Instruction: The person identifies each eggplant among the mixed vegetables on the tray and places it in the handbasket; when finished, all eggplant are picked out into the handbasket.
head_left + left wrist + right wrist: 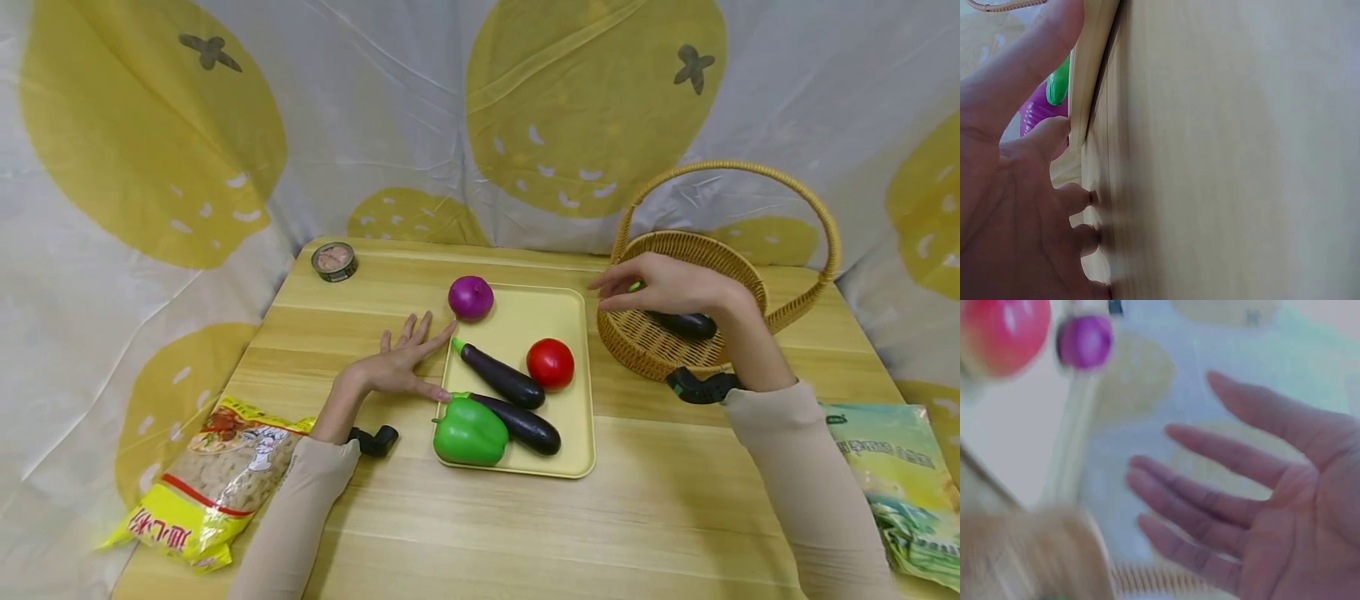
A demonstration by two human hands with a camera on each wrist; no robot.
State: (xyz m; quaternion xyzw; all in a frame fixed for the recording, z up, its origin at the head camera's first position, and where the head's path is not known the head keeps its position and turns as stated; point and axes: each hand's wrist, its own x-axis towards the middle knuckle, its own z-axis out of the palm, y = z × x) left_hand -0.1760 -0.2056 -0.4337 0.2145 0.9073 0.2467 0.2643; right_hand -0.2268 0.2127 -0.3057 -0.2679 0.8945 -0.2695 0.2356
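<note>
My left hand spreads its fingers on the table, with thumb and index fingertip at the left rim of a pale yellow tray. On the tray lie two eggplants, a green bell pepper and a red tomato. A purple onion sits at the tray's far left corner. Over the wicker basket hovers my right hand, palm empty and fingers extended in the right wrist view. Inside the basket is a dark eggplant, partly hidden beneath that hand.
The basket's tall handle arches above its rim. A small round can stands at the far left. Beside the left forearm lies a yellow pasta bag; a green-and-yellow packet is at the right. Patterned cloth hangs behind the table.
</note>
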